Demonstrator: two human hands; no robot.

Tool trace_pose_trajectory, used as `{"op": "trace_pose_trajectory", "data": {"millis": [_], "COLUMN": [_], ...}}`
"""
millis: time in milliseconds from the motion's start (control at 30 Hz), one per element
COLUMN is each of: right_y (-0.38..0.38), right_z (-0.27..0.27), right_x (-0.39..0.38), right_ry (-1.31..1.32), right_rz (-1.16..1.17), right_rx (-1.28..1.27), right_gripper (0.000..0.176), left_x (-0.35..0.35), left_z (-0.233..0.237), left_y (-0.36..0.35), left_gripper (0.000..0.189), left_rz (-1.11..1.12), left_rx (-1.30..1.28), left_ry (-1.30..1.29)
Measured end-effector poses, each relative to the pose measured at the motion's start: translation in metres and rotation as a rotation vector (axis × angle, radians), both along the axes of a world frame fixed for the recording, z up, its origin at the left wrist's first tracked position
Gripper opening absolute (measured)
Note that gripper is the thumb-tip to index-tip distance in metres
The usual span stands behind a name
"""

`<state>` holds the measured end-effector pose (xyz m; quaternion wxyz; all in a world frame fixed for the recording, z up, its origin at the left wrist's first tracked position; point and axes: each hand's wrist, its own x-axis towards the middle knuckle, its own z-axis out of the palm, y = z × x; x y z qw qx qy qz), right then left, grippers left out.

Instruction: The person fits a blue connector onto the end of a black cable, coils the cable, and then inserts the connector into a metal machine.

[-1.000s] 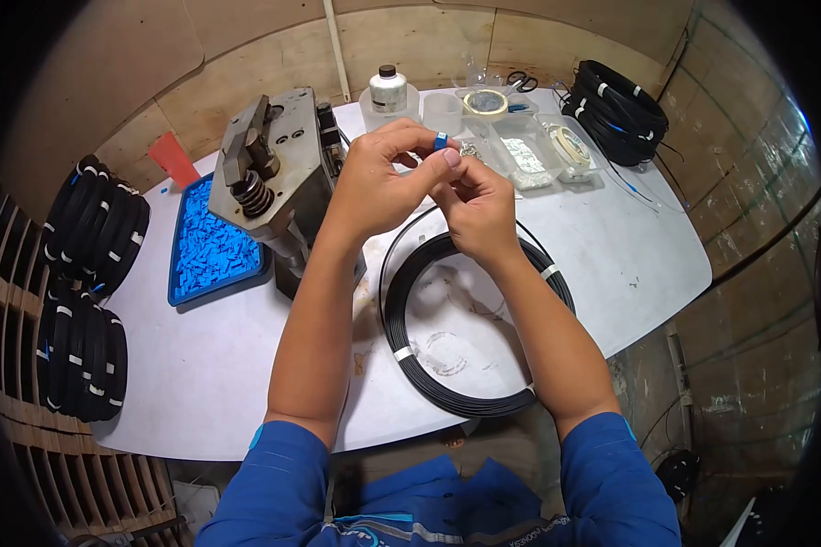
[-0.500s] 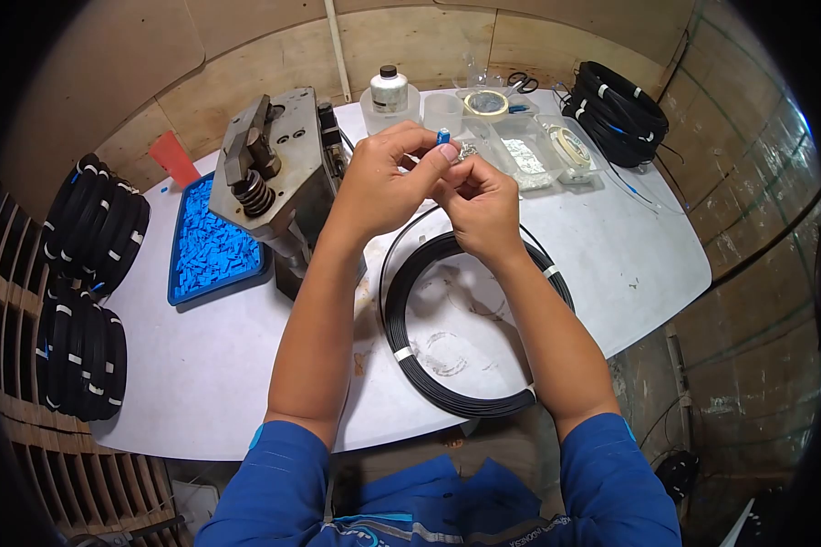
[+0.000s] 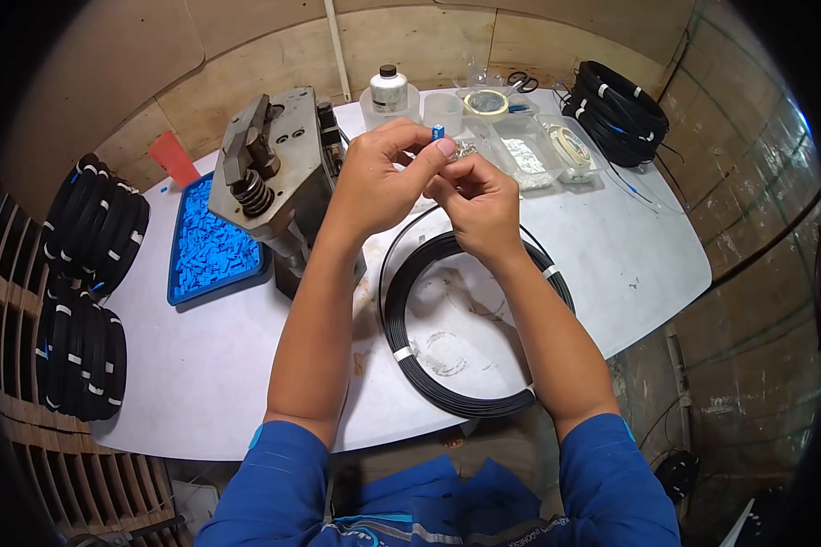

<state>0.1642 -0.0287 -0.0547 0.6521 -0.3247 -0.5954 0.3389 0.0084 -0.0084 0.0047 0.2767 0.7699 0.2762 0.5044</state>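
A white table is carrying the work, with stacks of tied black cable coils sitting off its left edge and another stack of coils lying at its far right corner. A grey metal press is standing at the far left of the table, and just beside it a blue tray is lying filled with many loose blue pieces. One black cable coil is lying flat on the table under the forearms. At the far edge, clear plastic tubs are holding small pale and metallic parts, near a tape roll and a white bottle. The left hand is pinching a small blue piece between thumb and forefinger, raised above the table in front of the tubs. The right hand is touching the left, its fingers pressed together just under the piece; what they are gripping is too small to tell.
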Motion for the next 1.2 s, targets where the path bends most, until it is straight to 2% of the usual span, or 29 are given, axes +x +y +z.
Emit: {"op": "trace_pose_trajectory", "data": {"millis": [200,267,500,667,1200], "right_y": [-0.0014,-0.0025,-0.0026,-0.0022,-0.0036], "right_z": [0.0019,0.0030,0.0024,0.0022,0.0021], "right_x": [-0.0007,-0.0007,-0.0010,-0.0006,-0.0011], "right_ry": [0.012,-0.012,-0.014,-0.012,-0.039], "right_rz": [-0.007,-0.009,-0.024,-0.002,-0.033], "right_rx": [0.013,-0.005,0.007,-0.006,0.007], "right_gripper": [0.016,0.016,0.015,0.015,0.018], "left_x": [0.0021,0.0016,0.0009,0.0001,0.0002], "left_z": [-0.0028,-0.0022,-0.0023,-0.0021,-0.0024], "left_y": [0.0023,0.0039,0.0021,0.0036,0.0022], "left_gripper": [0.023,0.029,0.024,0.030,0.023], "left_rz": [-0.021,-0.002,-0.027,0.007,-0.071], "left_rx": [-0.013,0.014,-0.026,0.010,-0.030], "left_ry": [-0.027,-0.046,-0.007,-0.018,-0.022]}}
